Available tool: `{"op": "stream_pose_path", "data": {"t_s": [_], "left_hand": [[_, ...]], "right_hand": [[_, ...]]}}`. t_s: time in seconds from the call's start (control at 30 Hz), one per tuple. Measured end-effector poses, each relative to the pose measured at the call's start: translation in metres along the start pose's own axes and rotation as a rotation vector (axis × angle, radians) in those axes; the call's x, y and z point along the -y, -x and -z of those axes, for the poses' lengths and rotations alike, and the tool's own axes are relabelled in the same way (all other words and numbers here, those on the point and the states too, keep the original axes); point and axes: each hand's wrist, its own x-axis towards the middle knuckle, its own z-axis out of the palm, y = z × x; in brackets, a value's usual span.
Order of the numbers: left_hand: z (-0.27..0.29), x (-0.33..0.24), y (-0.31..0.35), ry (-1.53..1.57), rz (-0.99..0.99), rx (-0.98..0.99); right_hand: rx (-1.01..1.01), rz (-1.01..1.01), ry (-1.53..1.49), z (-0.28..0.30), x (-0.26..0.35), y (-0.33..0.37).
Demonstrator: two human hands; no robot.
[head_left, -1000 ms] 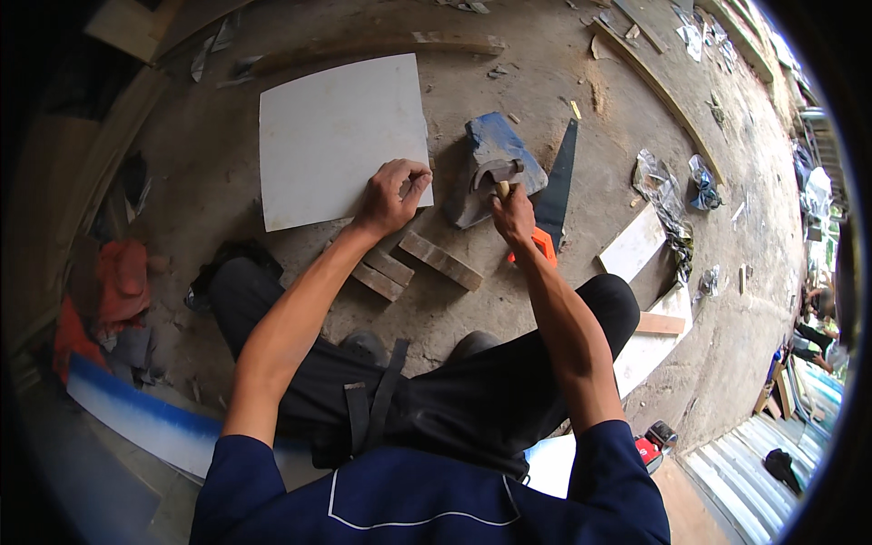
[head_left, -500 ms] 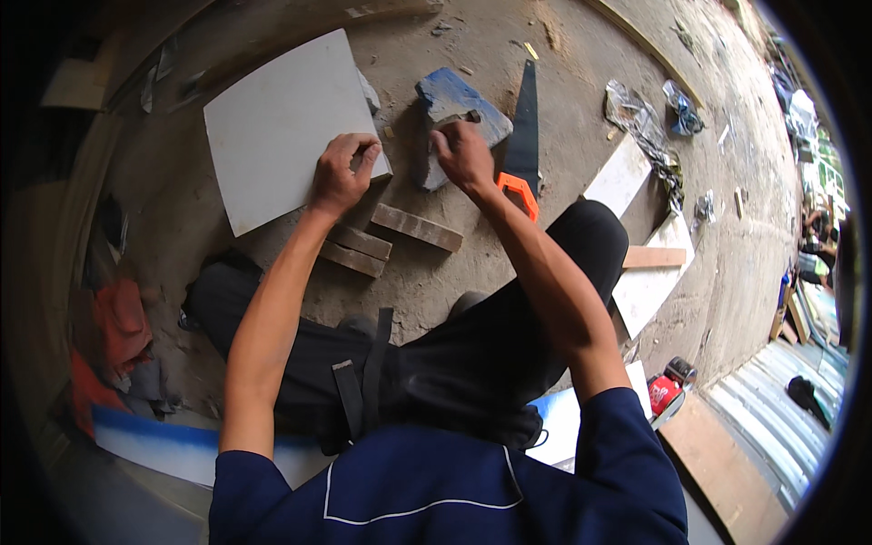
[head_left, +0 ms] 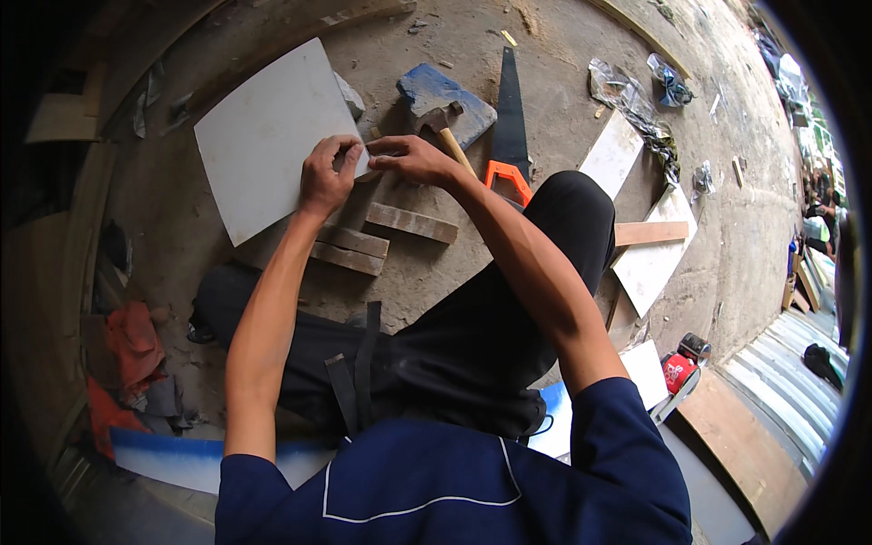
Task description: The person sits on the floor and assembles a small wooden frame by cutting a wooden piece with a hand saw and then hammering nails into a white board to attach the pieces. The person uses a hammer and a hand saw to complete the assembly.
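Note:
A white square board [head_left: 263,136] lies tilted on the ground in front of me. Over its near right corner, my left hand [head_left: 329,174] is closed, thumb pressed to the curled fingers; whatever is in them is too small to name. My right hand [head_left: 413,162] meets it from the right, its fingertips pinched together at the board's corner, and what they hold cannot be made out. Just beyond the right hand, a hammer [head_left: 452,145] rests with its head on a blue-topped block [head_left: 454,95], its wooden handle slanting toward me.
A handsaw [head_left: 510,127] with an orange handle lies right of the block. Short wooden pieces [head_left: 413,222] sit between my legs and the board. White strips [head_left: 656,259], a brown wooden slat [head_left: 651,233] and crumpled plastic [head_left: 627,91] are at right. Red-orange cloth [head_left: 134,341] lies left.
My right hand has let go of the hammer, leaving it on the blue-topped block, and has moved left to my left hand. The left hand stays closed at the board's corner.

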Motion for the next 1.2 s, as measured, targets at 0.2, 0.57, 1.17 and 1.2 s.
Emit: {"op": "stream_pose_path", "data": {"t_s": [0.2,0.57,1.17,1.2], "left_hand": [[0.001,0.002,0.001,-0.018,0.042,-0.004],[-0.003,0.003,0.002,-0.028,0.026,-0.014],[-0.001,-0.001,0.001,0.036,0.015,-0.024],[-0.001,-0.001,0.000,0.052,0.026,-0.021]], "right_hand": [[0.033,0.054,-0.033,-0.002,-0.006,-0.001],[-0.070,0.268,0.180,-0.014,-0.009,0.004],[-0.065,0.039,0.000,-0.012,0.000,0.003],[-0.063,0.029,-0.021,-0.012,0.000,0.002]]}}
